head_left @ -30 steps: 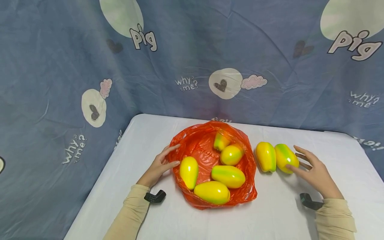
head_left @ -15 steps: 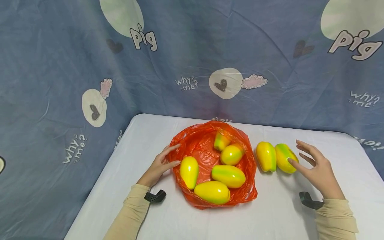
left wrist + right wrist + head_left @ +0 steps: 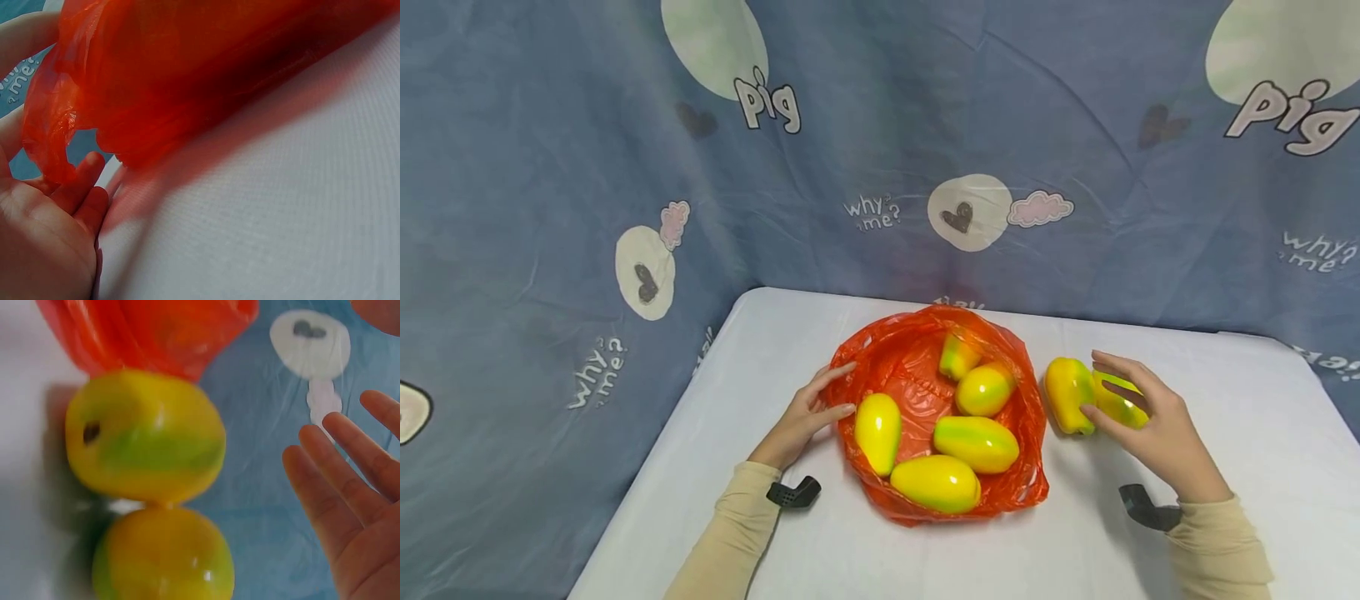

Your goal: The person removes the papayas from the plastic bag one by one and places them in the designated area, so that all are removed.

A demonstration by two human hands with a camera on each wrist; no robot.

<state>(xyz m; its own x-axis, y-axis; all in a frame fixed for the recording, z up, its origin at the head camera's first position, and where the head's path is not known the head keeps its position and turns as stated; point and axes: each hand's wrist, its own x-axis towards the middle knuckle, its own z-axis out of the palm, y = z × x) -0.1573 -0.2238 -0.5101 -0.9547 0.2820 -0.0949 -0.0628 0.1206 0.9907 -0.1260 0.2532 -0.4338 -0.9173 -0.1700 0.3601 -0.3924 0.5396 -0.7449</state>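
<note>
White table (image 3: 1000, 558). Left hand (image 3: 801, 421), fingers spread, touches bag (image 3: 915, 400); right hand (image 3: 1159, 425), spread, empty: best cup adjacent fruit (image 3: 1066, 393) at mid-body.

I see a blue curtain (image 3: 820, 133) with "pig" (image 3: 767, 102), "why me?" (image 3: 871, 208), hearts (image 3: 959, 217) and pink clouds (image 3: 1041, 208) hanging ahead and to my left, beyond a white tabletop (image 3: 985, 558).

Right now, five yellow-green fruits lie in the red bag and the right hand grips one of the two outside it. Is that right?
Not the grip: the right hand holds neither of the loose fruits. The right wrist view shows its fingers extended and apart from them. Five yellow-green fruits do lie in the red bag, with two outside it.
</note>
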